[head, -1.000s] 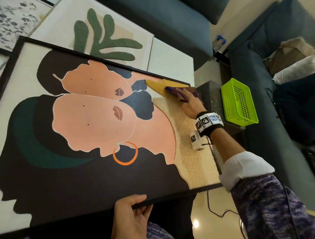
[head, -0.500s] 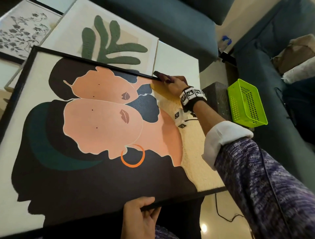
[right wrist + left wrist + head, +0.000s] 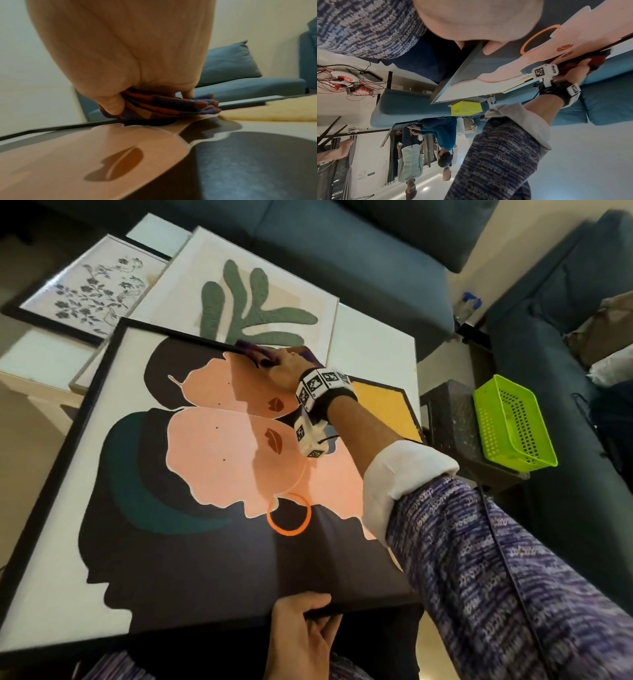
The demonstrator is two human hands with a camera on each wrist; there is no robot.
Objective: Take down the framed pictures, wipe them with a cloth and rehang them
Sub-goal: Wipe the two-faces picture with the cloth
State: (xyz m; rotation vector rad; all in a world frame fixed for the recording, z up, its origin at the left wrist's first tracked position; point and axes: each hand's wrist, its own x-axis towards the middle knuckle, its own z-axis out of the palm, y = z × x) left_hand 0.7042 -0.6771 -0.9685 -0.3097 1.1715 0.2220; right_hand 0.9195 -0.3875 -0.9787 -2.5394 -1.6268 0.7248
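Right hand now further left along the far edge of the large framed picture than half a second ago, past the yellow corner patch and onto the upper peach face shape. Fingers curled round a folded cloth, striped purple and rust, pressed flat on the picture's surface just inside the black frame rail; thumb clamped on the near fold. Forearm stretched diagonally across the picture, white cuff turned back over a purple knitted sleeve. More of the table's left side in the head view than before: floral print fully visible now.

Left hand in the same place as earlier, gripping the picture's near bottom rail, thumb on top of the rail, fingers wrapped beneath. Picture tilted, near edge raised off the lap, far edge resting on the white table.

On the table behind: leaf print in a pale frame, partly overlapped by the large picture; floral print in a dark frame further left, its corner under the leaf print.

Green basket on a dark side table to the right, between table and blue sofa. Contents of basket: nothing discernible through the perforated walls; interior partly in shadow.
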